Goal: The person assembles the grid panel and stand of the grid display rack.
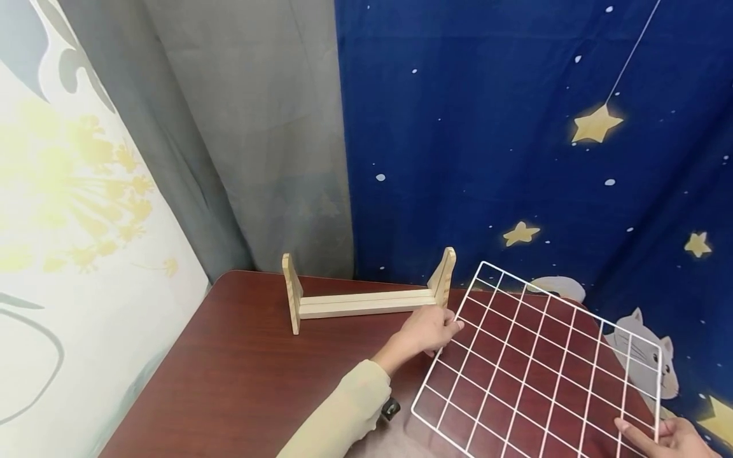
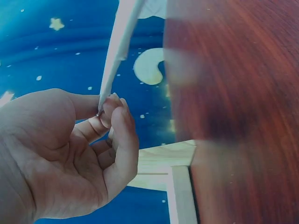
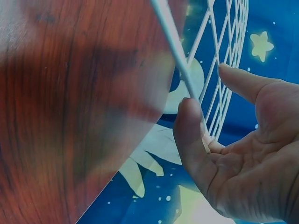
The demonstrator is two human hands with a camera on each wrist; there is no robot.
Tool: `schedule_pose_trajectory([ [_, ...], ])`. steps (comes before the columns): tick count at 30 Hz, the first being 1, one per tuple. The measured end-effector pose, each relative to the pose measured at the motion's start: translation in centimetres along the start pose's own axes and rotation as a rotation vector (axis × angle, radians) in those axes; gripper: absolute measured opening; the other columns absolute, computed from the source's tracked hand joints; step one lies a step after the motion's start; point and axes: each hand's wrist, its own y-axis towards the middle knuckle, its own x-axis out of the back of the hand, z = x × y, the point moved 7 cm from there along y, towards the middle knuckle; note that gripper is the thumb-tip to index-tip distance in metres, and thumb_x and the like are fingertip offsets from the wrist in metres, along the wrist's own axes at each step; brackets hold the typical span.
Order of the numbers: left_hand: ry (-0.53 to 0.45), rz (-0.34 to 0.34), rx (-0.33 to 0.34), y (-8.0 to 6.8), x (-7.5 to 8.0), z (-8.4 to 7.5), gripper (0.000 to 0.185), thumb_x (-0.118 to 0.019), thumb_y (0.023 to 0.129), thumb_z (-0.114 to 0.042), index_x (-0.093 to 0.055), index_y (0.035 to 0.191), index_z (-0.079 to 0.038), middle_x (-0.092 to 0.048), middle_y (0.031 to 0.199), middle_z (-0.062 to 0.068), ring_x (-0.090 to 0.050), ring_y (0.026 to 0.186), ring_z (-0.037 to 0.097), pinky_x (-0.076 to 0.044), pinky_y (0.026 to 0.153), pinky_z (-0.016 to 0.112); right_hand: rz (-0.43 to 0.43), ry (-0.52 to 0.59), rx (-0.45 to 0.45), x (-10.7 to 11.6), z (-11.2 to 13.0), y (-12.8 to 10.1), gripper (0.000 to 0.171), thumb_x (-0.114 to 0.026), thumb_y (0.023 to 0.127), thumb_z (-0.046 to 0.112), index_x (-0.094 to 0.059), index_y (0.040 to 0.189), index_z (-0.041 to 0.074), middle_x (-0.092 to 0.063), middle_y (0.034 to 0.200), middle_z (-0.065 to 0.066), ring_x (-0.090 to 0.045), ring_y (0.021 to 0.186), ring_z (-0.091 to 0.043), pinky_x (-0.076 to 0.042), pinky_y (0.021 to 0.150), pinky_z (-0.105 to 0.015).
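While held level over the desk [image 1: 240, 369]: grid [image 1: 538, 369], beside rack [image 1: 366, 299].
Left hand [image 1: 426, 331] pinches one edge; right hand [image 1: 672, 436] grips the opposite corner; best kept level.

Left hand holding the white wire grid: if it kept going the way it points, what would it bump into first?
Probably the right end board of the pale wooden rack, just beyond the left hand gripping the white wire grid panel; depth is uncertain.

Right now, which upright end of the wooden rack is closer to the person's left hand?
The right end board, next to the blue star curtain. The left hand sits just below it, pinching the white wire grid; the other end board stands far off.
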Motion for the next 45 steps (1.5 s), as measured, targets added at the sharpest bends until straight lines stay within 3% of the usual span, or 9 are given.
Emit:
schedule_pose_trajectory([
  [5,-0.082,0.013,-0.029,-0.6,0.9,-0.6,0.043,-0.057,0.109,-0.04,-0.055,0.072,-0.019,-0.059,0.055,-0.007,-0.062,0.042,0.01,-0.051,0.042,0.022,-0.096,-0.123,0.022,1.0,0.8,-0.6,0.054,-0.068,0.099,0.045,-0.059,0.062,0.007,-0.063,0.048,0.003,-0.059,0.046,-0.007,-0.051,0.049,-0.027],
  [13,-0.111,-0.099,-0.075,-1.9,3.3,-1.5,0.04,-0.057,0.109,-0.039,-0.06,0.074,-0.019,-0.067,0.06,-0.006,-0.058,0.049,0.004,-0.042,0.051,0.024,-0.182,-0.159,0.091,1.5,2.5,-1.6,0.054,-0.063,0.103,0.049,-0.06,0.067,0.009,-0.062,0.047,0.001,-0.058,0.043,-0.009,-0.049,0.046,-0.027],
  [20,-0.245,-0.137,-0.039,-3.0,5.0,-1.5,0.039,-0.056,0.11,-0.041,-0.066,0.084,-0.014,-0.067,0.064,-0.009,-0.065,0.053,0.01,-0.047,0.051,0.025,-0.421,-0.189,0.146,2.1,5.3,-3.5,0.055,-0.071,0.097,0.048,-0.053,0.064,0.007,-0.056,0.05,0.0,-0.051,0.042,-0.012,-0.04,0.048,-0.028],
  [27,-0.316,-0.179,-0.066,-4.1,6.5,-1.4,0.034,-0.056,0.11,-0.037,-0.066,0.084,-0.018,-0.067,0.067,-0.008,-0.064,0.051,0.011,-0.05,0.05,0.026,-0.487,-0.156,0.063,2.0,6.8,-4.6,0.065,-0.077,0.092,0.049,-0.05,0.108,-0.007,-0.062,0.062,-0.002,-0.054,0.051,-0.012,-0.038,0.054,-0.027],
  [30,-0.309,-0.194,-0.088,-4.5,7.2,-1.4,0.034,-0.058,0.109,-0.038,-0.067,0.084,-0.018,-0.068,0.068,-0.008,-0.061,0.048,0.009,-0.052,0.049,0.027,-0.482,-0.128,0.138,2.0,7.6,-5.0,0.064,-0.073,0.096,0.047,-0.048,0.115,-0.009,-0.06,0.064,0.001,-0.058,0.05,-0.012,-0.038,0.055,-0.025],
  [35,-0.326,-0.218,-0.111,-5.2,8.4,-0.9,0.036,-0.058,0.109,-0.04,-0.068,0.085,-0.015,-0.069,0.068,-0.007,-0.06,0.047,0.009,-0.049,0.047,0.027,-0.518,-0.067,0.213,1.7,8.6,-6.0,0.069,-0.07,0.099,0.044,-0.043,0.132,-0.011,-0.053,0.076,0.011,-0.055,0.053,0.003,-0.04,0.054,-0.02],
  [38,-0.416,-0.226,-0.127,-5.6,8.7,-0.4,0.034,-0.059,0.109,-0.039,-0.07,0.087,-0.015,-0.07,0.068,-0.005,-0.063,0.049,0.021,-0.046,0.046,0.025,-0.539,-0.018,0.227,1.3,9.4,-6.4,0.072,-0.067,0.102,0.041,-0.038,0.143,-0.011,-0.055,0.086,0.003,-0.053,0.056,0.009,-0.047,0.05,-0.022],
  [42,-0.582,-0.236,-0.166,-6.2,9.2,0.2,0.026,-0.061,0.108,-0.038,-0.078,0.105,-0.018,-0.072,0.07,0.0,-0.062,0.056,0.043,-0.042,0.047,0.023,-0.537,0.055,0.273,0.6,10.5,-6.7,0.072,-0.064,0.104,0.035,-0.033,0.15,-0.012,-0.054,0.094,-0.001,-0.054,0.059,0.011,-0.055,0.048,-0.026],
  [45,-0.648,-0.253,-0.191,-6.8,9.6,0.5,0.025,-0.062,0.107,-0.04,-0.08,0.114,-0.025,-0.071,0.071,0.002,-0.058,0.05,0.037,-0.042,0.047,0.024,-0.55,0.099,0.302,0.1,11.1,-6.8,0.073,-0.067,0.103,0.034,-0.034,0.154,-0.007,-0.051,0.092,0.018,-0.055,0.06,0.016,-0.055,0.05,-0.022],
])
